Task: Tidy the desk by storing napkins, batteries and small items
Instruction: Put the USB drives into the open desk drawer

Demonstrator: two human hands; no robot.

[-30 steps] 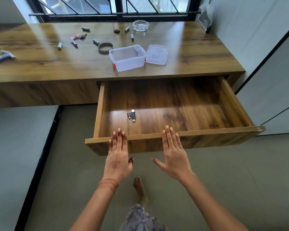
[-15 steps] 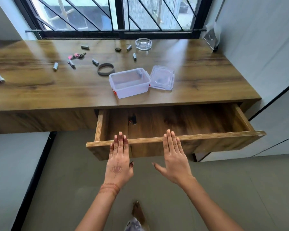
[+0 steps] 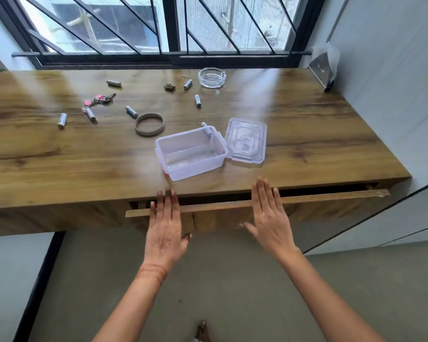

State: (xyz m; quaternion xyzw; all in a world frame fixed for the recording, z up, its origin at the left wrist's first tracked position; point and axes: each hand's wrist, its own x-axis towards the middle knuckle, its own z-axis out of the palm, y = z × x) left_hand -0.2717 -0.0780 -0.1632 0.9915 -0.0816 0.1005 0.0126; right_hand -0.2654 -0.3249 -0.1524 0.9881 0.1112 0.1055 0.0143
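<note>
My left hand (image 3: pixel 165 225) and my right hand (image 3: pixel 269 215) lie flat, fingers extended, against the front panel of the wooden drawer (image 3: pixel 326 196), which sticks out only a little from the desk (image 3: pixel 59 154). Neither hand holds anything. On the desk stands an open clear plastic box (image 3: pixel 190 154) with its lid (image 3: pixel 246 140) beside it on the right. Several batteries lie scattered, among them one (image 3: pixel 62 120) at the left, one (image 3: pixel 197 100) near the middle and one (image 3: pixel 187 84) further back. A keychain (image 3: pixel 99 99) and a brown ring (image 3: pixel 149 124) lie left of the box.
A glass ashtray (image 3: pixel 212 78) sits near the barred window (image 3: pixel 168 25). A small dark item (image 3: pixel 169 87) lies beside it. A napkin holder (image 3: pixel 323 67) stands at the back right corner by the wall. Grey floor (image 3: pixel 220 280) lies below, with my foot (image 3: pixel 203 333) on it.
Both hands have pushed the drawer inward; it went from wide open to nearly shut, hiding the small items inside. The view has moved closer to the desk.
</note>
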